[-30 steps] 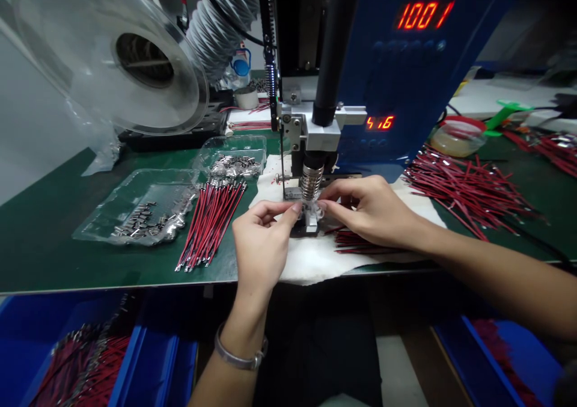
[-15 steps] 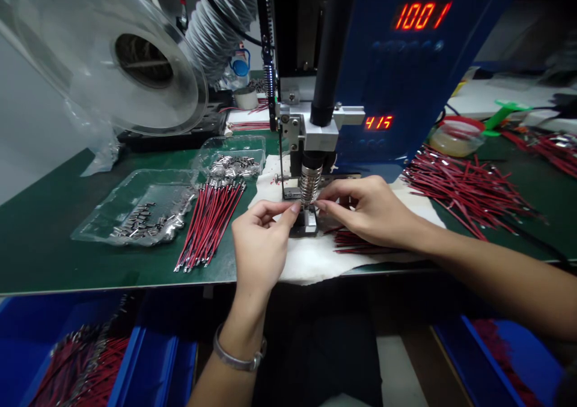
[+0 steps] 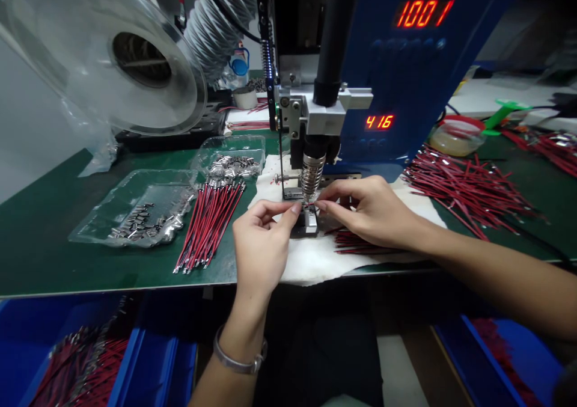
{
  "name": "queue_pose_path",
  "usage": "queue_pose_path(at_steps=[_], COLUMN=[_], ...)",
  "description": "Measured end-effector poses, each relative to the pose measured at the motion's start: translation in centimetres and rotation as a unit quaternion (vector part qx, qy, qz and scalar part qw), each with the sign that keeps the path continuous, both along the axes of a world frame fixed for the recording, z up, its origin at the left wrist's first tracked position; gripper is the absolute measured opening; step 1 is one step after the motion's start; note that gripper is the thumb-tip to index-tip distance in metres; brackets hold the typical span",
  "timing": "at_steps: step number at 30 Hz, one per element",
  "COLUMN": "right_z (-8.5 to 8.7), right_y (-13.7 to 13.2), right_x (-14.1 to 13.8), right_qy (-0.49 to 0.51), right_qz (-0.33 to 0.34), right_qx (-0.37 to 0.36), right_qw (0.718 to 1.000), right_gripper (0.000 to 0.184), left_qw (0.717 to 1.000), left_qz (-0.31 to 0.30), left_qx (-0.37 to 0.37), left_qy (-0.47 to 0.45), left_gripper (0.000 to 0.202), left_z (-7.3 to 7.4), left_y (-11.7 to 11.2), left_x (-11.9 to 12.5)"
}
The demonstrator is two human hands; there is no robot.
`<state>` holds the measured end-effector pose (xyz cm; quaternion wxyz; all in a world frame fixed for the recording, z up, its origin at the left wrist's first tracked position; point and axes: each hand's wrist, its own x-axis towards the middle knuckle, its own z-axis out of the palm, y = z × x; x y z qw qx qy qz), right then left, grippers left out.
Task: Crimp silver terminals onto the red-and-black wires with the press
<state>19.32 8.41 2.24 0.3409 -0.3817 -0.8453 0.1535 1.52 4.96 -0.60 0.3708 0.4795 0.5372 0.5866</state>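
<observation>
My left hand (image 3: pixel 264 235) is closed in a pinch at the left side of a small metal fixture (image 3: pixel 310 220); the piece between thumb and finger is too small to make out. From the right, my right hand (image 3: pixel 367 211) pinches a thin red wire, whose end shows at the fixture. Above the fingertips stands the spring-wrapped tip (image 3: pixel 312 175) of a blue bench machine (image 3: pixel 387 76) with red number displays. Under my right hand, several red and black wires (image 3: pixel 356 241) lie on a white cloth (image 3: pixel 311 263).
Left of my hands lie a bundle of red wires (image 3: pixel 210 226) and clear plastic trays (image 3: pixel 97 223) holding small metal parts. More wires (image 3: pixel 464 184) are heaped at right near a round tub (image 3: pixel 457 136). A large clear reel (image 3: pixel 189 88) stands back left. Blue bins (image 3: pixel 148 365) sit below the table edge.
The machine's head has risen slightly, leaving its tip higher above the fixture. Its lower display has gone from 415 to 416. Both hands stay nearly still.
</observation>
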Motion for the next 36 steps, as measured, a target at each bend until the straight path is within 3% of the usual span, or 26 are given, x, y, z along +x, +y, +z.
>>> queue_pose_path(at_steps=[7,14,25,36], right_z=[-0.2,-0.4,0.0,0.2], right_y=[0.3,0.7,1.1,1.4], right_x=[0.2,0.6,1.0,1.6], right_qy=[-0.007,-0.015,-0.04,-0.063], right_qz=[0.015,0.064,0.095,0.131], right_qx=[0.055,0.115,0.082,0.074], right_qw=[0.998,0.991,0.991,0.987], right_gripper=[0.013,0.015,0.015,0.019], left_qw=[0.999,0.999,1.0,0.997], left_qz=[-0.021,-0.018,-0.027,-0.017], left_qx=[0.014,0.008,0.009,-0.022], left_qy=[-0.038,0.025,0.014,0.068], left_gripper=[0.025,0.018,0.02,0.023], left_z=[0.0,0.0,0.1,0.4], left_y=[0.2,-0.1,-0.2,-0.3], left_x=[0.0,-0.2,-0.3,-0.3])
